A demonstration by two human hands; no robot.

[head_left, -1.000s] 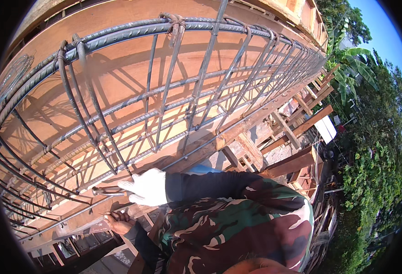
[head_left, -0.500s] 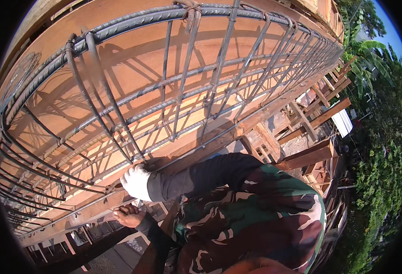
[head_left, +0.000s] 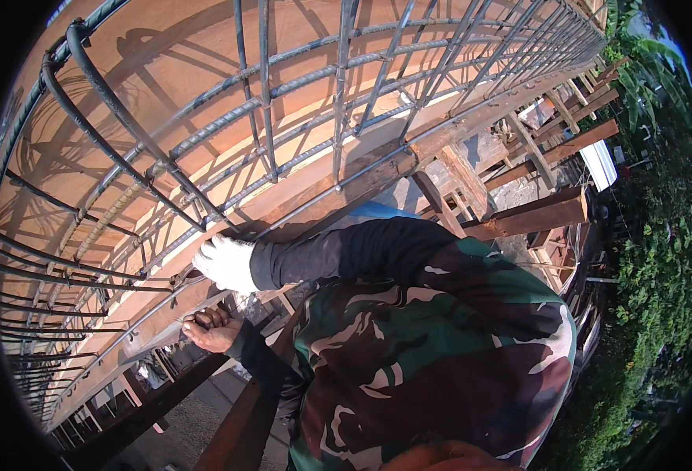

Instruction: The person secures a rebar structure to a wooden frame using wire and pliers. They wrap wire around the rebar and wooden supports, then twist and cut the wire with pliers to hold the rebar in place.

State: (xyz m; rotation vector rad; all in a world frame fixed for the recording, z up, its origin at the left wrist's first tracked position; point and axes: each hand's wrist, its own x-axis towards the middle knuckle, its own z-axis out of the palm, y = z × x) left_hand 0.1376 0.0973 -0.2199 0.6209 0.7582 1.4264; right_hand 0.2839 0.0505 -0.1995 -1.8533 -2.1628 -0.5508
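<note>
Black-cuffed, the bare left hand [head_left: 212, 331] curls inward, but whether it pinches anything I cannot tell; beside it the white-gloved right hand [head_left: 226, 263] bunches at the foot of the cage [head_left: 265, 102], fingertips hidden, its grip equally unclear. Dark, ribbed steel, the cage runs lengthwise from lower left to far upper right before orange board [head_left: 181, 51], its top cut off.

Right-hand glove [head_left: 225, 264]: bright white, blazing away left of centre!
Sleeves [head_left: 377, 247]: plain black, the pair of them
Shirt [head_left: 448, 345]: camouflage, and what blotches, green, maroon-brown, black, pale pink, lower centre
Rebar cage [head_left: 341, 86]: dark grey, bluish glints, upper left to upper right
Panel [head_left: 303, 31]: warm orange-brown, criss-crossed by shadow stripes
Foliage [head_left: 652, 290]: deep green, right edge
</note>
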